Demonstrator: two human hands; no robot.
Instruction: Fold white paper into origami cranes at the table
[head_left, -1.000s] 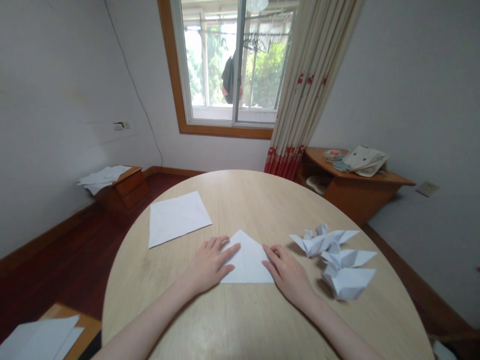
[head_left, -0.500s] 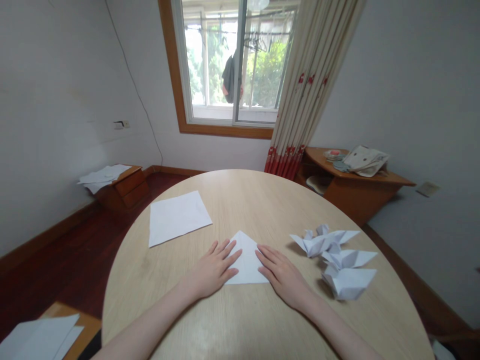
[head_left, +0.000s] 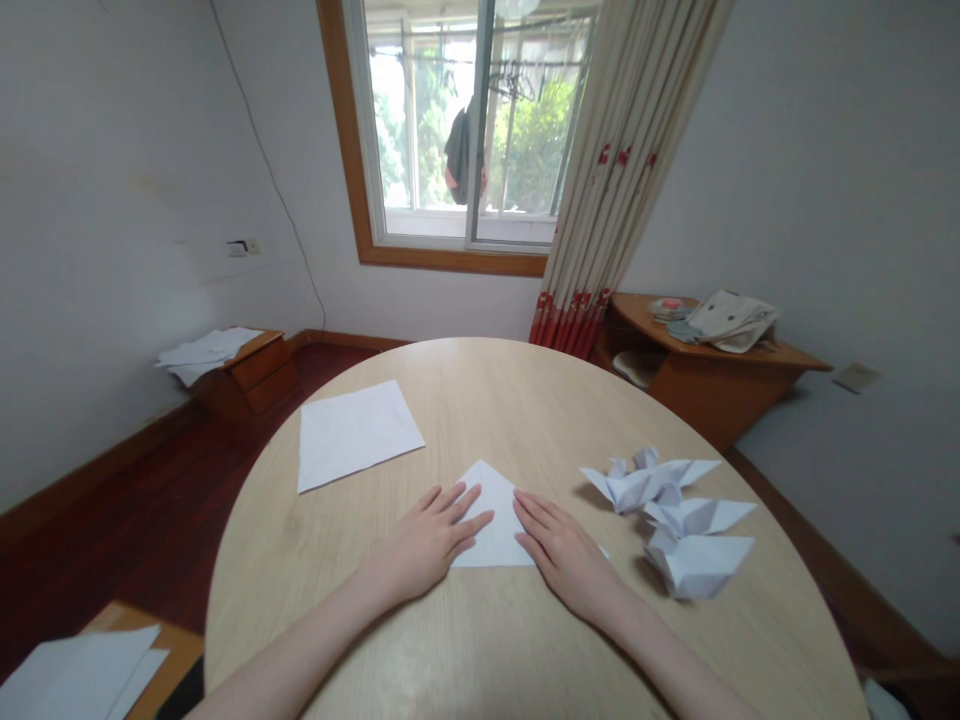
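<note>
Atop a table (head_left: 525,410), folded white paper (head_left: 491,500), pointed — left hand (head_left: 431,540), right hand (head_left: 566,560) flanking

Three origami figures (head_left: 667,525) sit off to the right, and a blank sheet (head_left: 358,436) lies on the left. Back there, a curtain (head_left: 622,170) hangs beside the window (head_left: 465,125).

Two bare hands lying flat, palms down, side by side.

The left hand (head_left: 427,540) and right hand (head_left: 566,560) sit open, fingers extended and slightly spread, angled inward and toward the far side. The left fingertips (head_left: 480,520) and right fingertips (head_left: 521,507) stay just apart. The left forearm (head_left: 300,640) and right forearm (head_left: 664,665) reach in bare from the near corners, wrists low.
</note>
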